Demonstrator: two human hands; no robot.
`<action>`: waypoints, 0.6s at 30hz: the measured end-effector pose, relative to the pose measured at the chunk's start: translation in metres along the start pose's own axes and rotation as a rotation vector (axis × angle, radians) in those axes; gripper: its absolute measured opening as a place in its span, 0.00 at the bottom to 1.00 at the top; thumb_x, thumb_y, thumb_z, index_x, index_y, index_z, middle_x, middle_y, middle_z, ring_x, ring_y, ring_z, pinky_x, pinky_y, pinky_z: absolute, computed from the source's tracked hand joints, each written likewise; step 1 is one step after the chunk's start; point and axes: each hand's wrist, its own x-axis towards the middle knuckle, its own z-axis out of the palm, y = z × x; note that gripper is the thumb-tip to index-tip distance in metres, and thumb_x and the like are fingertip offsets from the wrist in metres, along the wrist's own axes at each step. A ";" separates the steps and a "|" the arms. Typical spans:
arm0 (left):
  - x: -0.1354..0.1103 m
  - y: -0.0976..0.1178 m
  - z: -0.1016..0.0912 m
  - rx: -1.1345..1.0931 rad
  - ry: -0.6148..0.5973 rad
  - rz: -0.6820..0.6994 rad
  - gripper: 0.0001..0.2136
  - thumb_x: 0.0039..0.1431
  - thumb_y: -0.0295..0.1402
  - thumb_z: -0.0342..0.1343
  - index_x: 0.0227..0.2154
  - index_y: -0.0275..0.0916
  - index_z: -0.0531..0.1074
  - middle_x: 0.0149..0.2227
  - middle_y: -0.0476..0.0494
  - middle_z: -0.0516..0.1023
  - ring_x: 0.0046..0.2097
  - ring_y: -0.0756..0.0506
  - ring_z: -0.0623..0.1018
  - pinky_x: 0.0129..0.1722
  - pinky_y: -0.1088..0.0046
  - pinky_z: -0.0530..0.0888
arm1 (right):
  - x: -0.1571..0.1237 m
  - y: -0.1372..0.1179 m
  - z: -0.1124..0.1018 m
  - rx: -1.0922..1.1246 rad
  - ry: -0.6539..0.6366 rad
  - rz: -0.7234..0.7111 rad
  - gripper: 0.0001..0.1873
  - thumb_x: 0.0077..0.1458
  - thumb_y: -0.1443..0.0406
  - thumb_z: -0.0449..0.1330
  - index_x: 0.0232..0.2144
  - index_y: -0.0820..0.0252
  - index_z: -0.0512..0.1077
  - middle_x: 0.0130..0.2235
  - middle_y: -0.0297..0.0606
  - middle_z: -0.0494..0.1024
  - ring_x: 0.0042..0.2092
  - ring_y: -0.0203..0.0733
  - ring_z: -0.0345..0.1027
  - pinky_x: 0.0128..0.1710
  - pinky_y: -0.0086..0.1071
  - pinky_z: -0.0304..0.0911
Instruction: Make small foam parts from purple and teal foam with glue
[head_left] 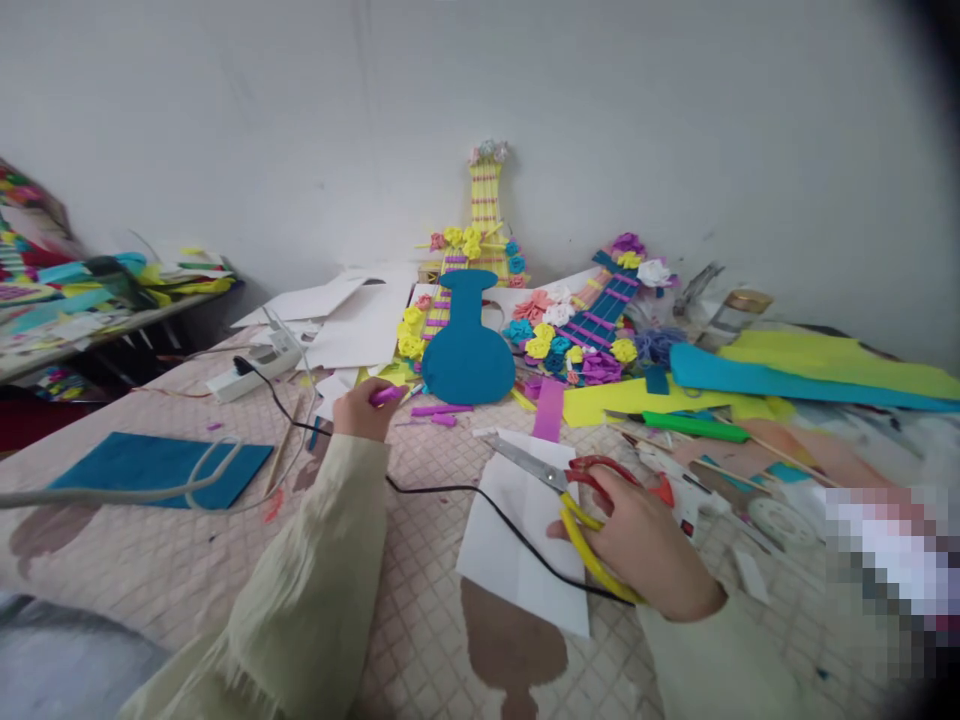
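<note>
My left hand is closed on a small purple paper roll above the table. More purple paper pieces lie just to its right. In my right hand is a pair of scissors with one red and one yellow handle, its blades pointing left over a folded white paper sheet. Behind the hands stands a blue vase-shaped cutout, propped upright. Flower-trimmed paper models, one yellow and one blue, lean near the wall.
A white power strip sits at left, its black cord running across the table between my arms. Blue card lies at left. At right are a glue gun, sticks, a green strip and yellow and blue paper sheets.
</note>
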 end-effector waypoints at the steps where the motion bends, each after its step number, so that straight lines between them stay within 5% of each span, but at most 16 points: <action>1: 0.005 -0.008 0.000 0.057 -0.067 -0.043 0.14 0.47 0.43 0.54 0.28 0.36 0.74 0.23 0.46 0.75 0.29 0.47 0.73 0.28 0.74 0.65 | 0.001 0.002 0.000 0.012 0.031 0.003 0.20 0.42 0.52 0.57 0.36 0.58 0.66 0.29 0.39 0.75 0.33 0.48 0.70 0.30 0.36 0.62; 6: 0.013 -0.029 0.006 0.098 -0.156 -0.044 0.12 0.48 0.35 0.52 0.33 0.34 0.75 0.30 0.42 0.78 0.34 0.44 0.75 0.32 0.74 0.67 | 0.006 0.014 0.001 0.072 0.161 0.012 0.19 0.42 0.54 0.57 0.35 0.59 0.66 0.27 0.38 0.75 0.31 0.47 0.70 0.30 0.35 0.61; 14: 0.053 -0.002 0.014 0.229 -0.314 0.016 0.10 0.45 0.40 0.57 0.21 0.36 0.74 0.22 0.44 0.75 0.32 0.41 0.75 0.32 0.69 0.67 | 0.010 0.018 -0.004 0.106 0.226 0.065 0.18 0.43 0.56 0.56 0.36 0.60 0.67 0.31 0.42 0.76 0.32 0.48 0.71 0.29 0.35 0.63; 18: 0.079 0.003 0.031 0.228 -0.366 -0.007 0.14 0.46 0.43 0.57 0.23 0.34 0.71 0.28 0.42 0.75 0.38 0.42 0.74 0.40 0.63 0.68 | 0.011 0.019 -0.004 0.111 0.230 0.072 0.19 0.44 0.57 0.56 0.37 0.61 0.67 0.31 0.43 0.77 0.33 0.48 0.71 0.30 0.35 0.63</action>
